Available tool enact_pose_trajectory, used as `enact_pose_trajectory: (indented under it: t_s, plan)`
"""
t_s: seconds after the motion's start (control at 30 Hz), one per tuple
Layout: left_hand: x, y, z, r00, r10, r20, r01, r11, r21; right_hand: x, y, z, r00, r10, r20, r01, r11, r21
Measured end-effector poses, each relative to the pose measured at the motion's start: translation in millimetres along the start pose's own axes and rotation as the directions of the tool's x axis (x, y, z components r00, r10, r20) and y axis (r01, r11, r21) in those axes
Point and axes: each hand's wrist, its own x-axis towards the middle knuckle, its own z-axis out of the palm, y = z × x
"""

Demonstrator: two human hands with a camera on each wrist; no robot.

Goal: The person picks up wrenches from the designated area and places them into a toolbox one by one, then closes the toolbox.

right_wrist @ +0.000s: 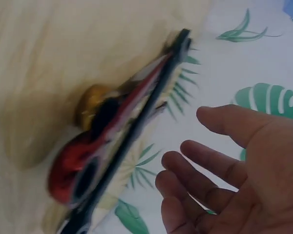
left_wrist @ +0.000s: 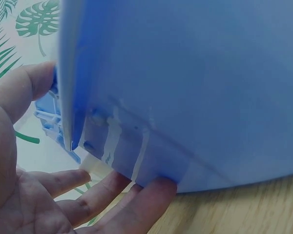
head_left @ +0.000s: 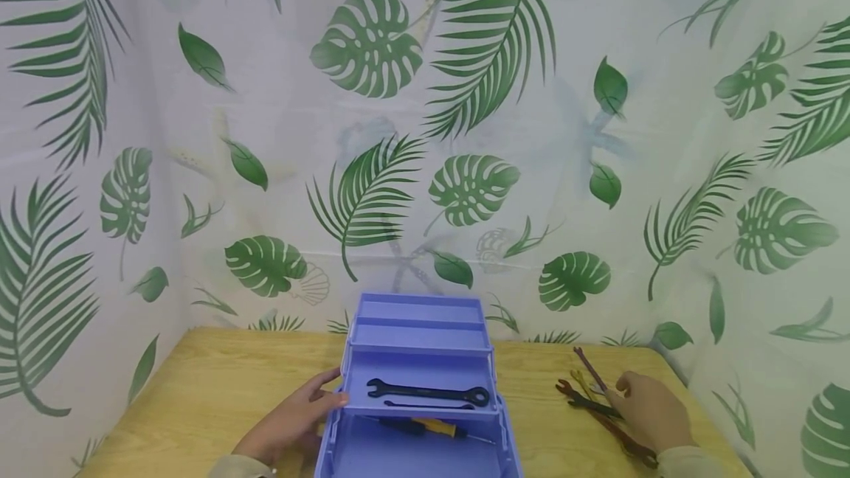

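Note:
A blue toolbox (head_left: 412,459) stands with its tiered trays raised. On its lower tray lie a black combination wrench (head_left: 428,392) and a thinner dark wrench (head_left: 428,406). Below, an orange-and-black screwdriver (head_left: 438,427) is partly under the tray. My left hand (head_left: 292,419) holds the box's left side, thumb at the tray edge and fingers against the wall (left_wrist: 141,156). Over a pile of tools at the right hovers my right hand (head_left: 654,408), its fingers loosely bent around nothing. The right wrist view shows a long dark wrench (right_wrist: 132,129) and a red handle (right_wrist: 68,168), blurred.
The wooden table (head_left: 252,360) ends at a white leaf-print cloth (head_left: 425,109) behind and on both sides. Dark-red jaws of a tool (head_left: 564,387) and a thin reddish wrench (head_left: 587,367) stick out from the pile.

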Motion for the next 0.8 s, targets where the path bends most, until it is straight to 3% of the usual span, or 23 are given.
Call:
enact_pose_trajectory:
  t_s: [0.2, 0.3, 0.8]
  plan:
    - [-1.5, -1.3, -0.4, 1.000, 0.015, 0.009, -0.015, 1.000, -0.015, 1.2, 12.8, 8.9, 0.992, 0.076, 0.099, -0.079, 0.997, 0.022]
    - [-2.1, -1.2, -0.9, 0.999, 0.034, 0.016, -0.034, 0.999, -0.023, 2.1, 16.1, 12.1, 0.990, 0.089, 0.112, -0.094, 0.995, 0.035]
    - [-1.1, -0.3, -0.9, 1.000, 0.007, -0.006, -0.007, 1.000, -0.003, 9.6, 23.9, 18.1, 0.981, 0.139, 0.137, -0.150, 0.986, 0.075]
